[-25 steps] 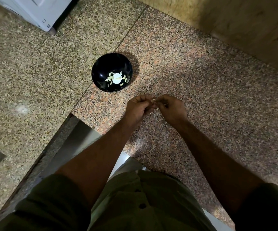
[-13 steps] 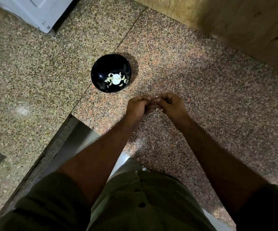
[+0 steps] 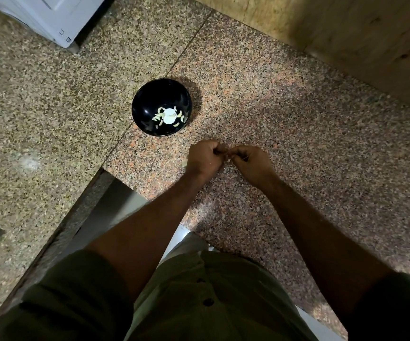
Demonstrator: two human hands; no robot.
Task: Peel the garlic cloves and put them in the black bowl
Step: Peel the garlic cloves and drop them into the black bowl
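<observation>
Two bare hands meet over a speckled stone counter. The left hand is curled into a loose fist, and the right hand is curled too, with its fingers bent in toward the left one. Their fingertips come together at one small spot between the hands. A tiny pale bit shows right there, pinched by both hands. It looks like a garlic clove, but it is too small and too hidden to see its shape or whether its skin is on. Up and to the left of the pinch, near the left hand but not touching it, sits the black bowl. The bowl is round, dark and shiny, and it stands upright on the counter. Inside it, at the bottom, lie many small peeled cloves. They are pale yellow-white and curved like little moons. They lie around one bigger white round piece in the middle of the bowl. Below the hands, both bare arms reach back toward the person, who wears a green shirt with dark buttons. Far up and to the left of the hands, past the bowl, stands the corner of a white machine. Up and to the right of the hands runs a tan wall.
</observation>
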